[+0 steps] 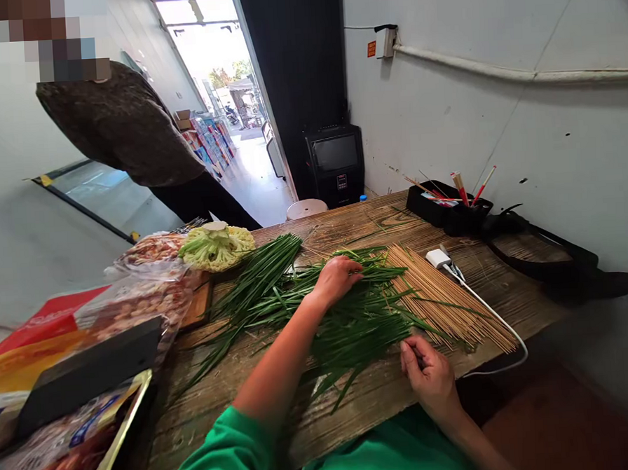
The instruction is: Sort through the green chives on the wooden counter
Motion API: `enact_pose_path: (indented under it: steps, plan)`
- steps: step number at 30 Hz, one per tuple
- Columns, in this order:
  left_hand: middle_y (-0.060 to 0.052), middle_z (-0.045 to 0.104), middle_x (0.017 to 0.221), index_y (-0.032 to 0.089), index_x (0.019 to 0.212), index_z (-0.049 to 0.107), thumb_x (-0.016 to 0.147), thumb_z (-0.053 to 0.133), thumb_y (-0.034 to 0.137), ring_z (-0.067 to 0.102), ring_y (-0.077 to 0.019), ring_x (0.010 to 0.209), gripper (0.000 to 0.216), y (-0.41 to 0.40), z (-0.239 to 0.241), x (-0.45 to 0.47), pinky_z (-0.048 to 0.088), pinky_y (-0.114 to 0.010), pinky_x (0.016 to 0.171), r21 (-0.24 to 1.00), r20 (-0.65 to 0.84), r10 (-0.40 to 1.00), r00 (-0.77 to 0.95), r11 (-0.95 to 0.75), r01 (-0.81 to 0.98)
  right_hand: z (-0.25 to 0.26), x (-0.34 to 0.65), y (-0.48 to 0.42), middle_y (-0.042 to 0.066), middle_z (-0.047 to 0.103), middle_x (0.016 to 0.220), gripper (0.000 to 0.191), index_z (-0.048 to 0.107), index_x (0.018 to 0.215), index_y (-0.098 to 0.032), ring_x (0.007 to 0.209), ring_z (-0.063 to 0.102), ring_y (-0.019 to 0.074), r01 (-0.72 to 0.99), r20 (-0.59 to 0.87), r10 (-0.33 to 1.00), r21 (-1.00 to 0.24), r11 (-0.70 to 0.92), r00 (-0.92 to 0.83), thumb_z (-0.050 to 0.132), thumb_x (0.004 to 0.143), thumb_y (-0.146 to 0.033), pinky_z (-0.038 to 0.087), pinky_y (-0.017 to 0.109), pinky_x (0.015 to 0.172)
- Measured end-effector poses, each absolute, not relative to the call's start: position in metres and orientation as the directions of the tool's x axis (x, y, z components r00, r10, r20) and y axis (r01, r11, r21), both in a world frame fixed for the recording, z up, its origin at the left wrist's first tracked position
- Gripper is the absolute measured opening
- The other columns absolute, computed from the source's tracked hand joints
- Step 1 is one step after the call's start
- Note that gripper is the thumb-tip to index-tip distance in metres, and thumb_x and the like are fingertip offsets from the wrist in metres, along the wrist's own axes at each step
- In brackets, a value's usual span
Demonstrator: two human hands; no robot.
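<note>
Handling garlic chives [359,341] (head view): use a light touch and keep them parallel; thin and flat, they likely crease. They lie loosely heaped across the grained wooden desk [376,408], partly overlapping straight wooden skewers [449,305] at right. Left hand [338,278]: over the far chives; cannot tell its grip. Right hand [431,373]: narrow grip beside near chives, nothing visibly held.

greens [361,334] lie on the table [187,417], right of the cauliflower [217,248], left of the sticks [444,298].
</note>
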State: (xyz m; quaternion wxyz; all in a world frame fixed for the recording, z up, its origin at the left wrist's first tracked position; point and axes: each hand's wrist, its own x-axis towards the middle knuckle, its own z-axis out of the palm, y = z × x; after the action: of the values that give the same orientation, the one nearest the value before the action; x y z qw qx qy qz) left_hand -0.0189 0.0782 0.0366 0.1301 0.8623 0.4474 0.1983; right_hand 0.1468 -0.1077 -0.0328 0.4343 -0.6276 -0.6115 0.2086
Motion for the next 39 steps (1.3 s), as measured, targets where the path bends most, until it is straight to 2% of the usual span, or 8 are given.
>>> enact_pose_path:
  steps: [9, 21, 23, 26, 30, 33, 36, 39]
  plan:
    - [-0.005, 0.065, 0.082, 0.021, 0.087, 0.073, 0.076, 0.061, 0.03, 0.059, -0.0183, 0.082, 0.018, 0.107, 0.03, 0.033, 0.044, -0.026, 0.077, 0.285, 0.127, 0.729, 0.673, -0.676, 0.679, -0.029, 0.144, -0.108, -0.002, 0.051, 0.056, 0.029, 0.051, 0.071, -0.02, 0.05, 0.05, 0.0115, 0.587, 0.29, 0.945, -0.796, 0.149, 0.154, 0.038, 0.092, -0.035, 0.039, 0.02, 0.05]
    - [-0.003, 0.067, 0.075, 0.021, 0.076, 0.072, 0.065, 0.068, 0.023, 0.059, -0.0183, 0.078, 0.011, 0.112, 0.033, 0.061, 0.042, -0.027, 0.073, 0.324, -0.048, 0.746, 0.665, -0.617, 0.717, -0.024, 0.143, -0.108, -0.002, 0.05, 0.054, 0.028, 0.05, 0.07, -0.02, 0.049, 0.049, 0.0113, 0.55, 0.288, 0.947, -0.818, 0.168, 0.14, 0.038, 0.092, -0.034, 0.039, 0.019, 0.047]
    - [-0.002, 0.066, 0.073, 0.019, 0.076, 0.072, 0.068, 0.066, 0.025, 0.059, -0.0166, 0.073, 0.012, 0.113, 0.035, 0.062, 0.042, -0.026, 0.069, 0.383, -0.03, 0.762, 0.647, -0.589, 0.712, -0.023, 0.143, -0.108, -0.002, 0.05, 0.055, 0.028, 0.05, 0.07, -0.02, 0.049, 0.049, 0.0112, 0.55, 0.294, 0.945, -0.818, 0.17, 0.144, 0.038, 0.092, -0.034, 0.039, 0.019, 0.047]
    - [-0.001, 0.064, 0.065, 0.014, 0.076, 0.07, 0.071, 0.062, 0.028, 0.055, -0.0118, 0.062, 0.017, 0.113, 0.042, 0.055, 0.041, -0.023, 0.061, 0.602, 0.05, 0.799, 0.599, -0.502, 0.621, -0.023, 0.143, -0.108, -0.001, 0.052, 0.056, 0.027, 0.051, 0.072, -0.02, 0.05, 0.051, 0.0112, 0.548, 0.294, 0.945, -0.819, 0.171, 0.143, 0.039, 0.092, -0.034, 0.04, 0.019, 0.047]
    - [-0.002, 0.064, 0.066, 0.01, 0.082, 0.066, 0.072, 0.061, 0.029, 0.056, -0.0088, 0.059, 0.022, 0.099, 0.075, 0.02, 0.043, -0.02, 0.059, 0.892, 0.188, 0.861, 0.472, -0.351, 0.285, -0.024, 0.144, -0.107, -0.002, 0.052, 0.055, 0.028, 0.052, 0.072, -0.02, 0.049, 0.05, 0.0113, 0.55, 0.279, 0.949, -0.82, 0.155, 0.149, 0.039, 0.091, -0.036, 0.04, 0.019, 0.045]
    - [-0.003, 0.065, 0.072, 0.011, 0.088, 0.065, 0.071, 0.063, 0.031, 0.058, -0.0088, 0.061, 0.026, 0.077, 0.113, -0.021, 0.047, -0.021, 0.061, 0.917, 0.327, 0.903, 0.278, -0.375, 0.14, -0.025, 0.144, -0.106, -0.002, 0.052, 0.054, 0.029, 0.053, 0.072, -0.019, 0.047, 0.049, 0.0113, 0.546, 0.269, 0.951, -0.825, 0.146, 0.152, 0.039, 0.091, -0.037, 0.038, 0.019, 0.043]
    - [-0.001, 0.064, 0.069, 0.013, 0.085, 0.065, 0.07, 0.064, 0.03, 0.057, -0.0085, 0.06, 0.023, 0.055, 0.135, -0.056, 0.046, -0.02, 0.058, 0.858, 0.418, 0.902, 0.108, -0.431, 0.278, -0.027, 0.145, -0.105, -0.001, 0.054, 0.055, 0.029, 0.053, 0.073, -0.019, 0.048, 0.051, 0.0118, 0.547, 0.273, 0.95, -0.823, 0.149, 0.151, 0.04, 0.09, -0.038, 0.038, 0.02, 0.043]
    - [-0.001, 0.063, 0.064, 0.012, 0.079, 0.064, 0.067, 0.064, 0.026, 0.055, -0.0085, 0.056, 0.019, 0.041, 0.115, -0.066, 0.043, -0.019, 0.052, 0.875, 0.257, 0.945, 0.205, -0.317, 0.366, -0.03, 0.145, -0.105, -0.001, 0.054, 0.055, 0.029, 0.053, 0.073, -0.019, 0.048, 0.051, 0.012, 0.544, 0.268, 0.95, -0.826, 0.144, 0.157, 0.04, 0.09, -0.039, 0.038, 0.02, 0.043]
